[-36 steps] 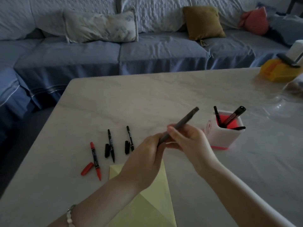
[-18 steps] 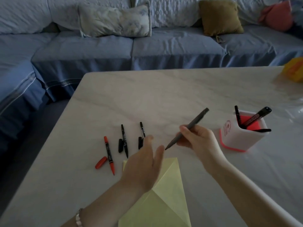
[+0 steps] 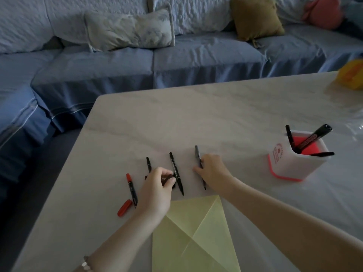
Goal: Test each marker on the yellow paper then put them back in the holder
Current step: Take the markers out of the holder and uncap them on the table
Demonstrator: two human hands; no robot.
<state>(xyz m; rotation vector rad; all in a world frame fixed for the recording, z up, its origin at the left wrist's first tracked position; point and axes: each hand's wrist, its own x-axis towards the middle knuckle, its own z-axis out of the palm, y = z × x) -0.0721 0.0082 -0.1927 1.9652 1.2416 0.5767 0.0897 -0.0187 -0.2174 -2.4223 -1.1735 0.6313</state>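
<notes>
Pinching a small black cap [image 3: 167, 178] just above the yellow paper [image 3: 196, 232], left hand [image 3: 157, 187], right hand [image 3: 213, 173] beside it gripping a grey marker [image 3: 197, 154] on the desk [image 3: 196, 118], holder [image 3: 282, 163] far right of the paper

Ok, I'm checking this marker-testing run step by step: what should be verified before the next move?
1. Left hand pinching the dark cap beside the black marker: ok.
2. Right hand clear of the grey marker: not ok, it lies over it.
3. Red marker capped: not ok, red cap lies beside it.
4. Yellow paper within reach: ok.
5. Holder upright: ok.
</notes>
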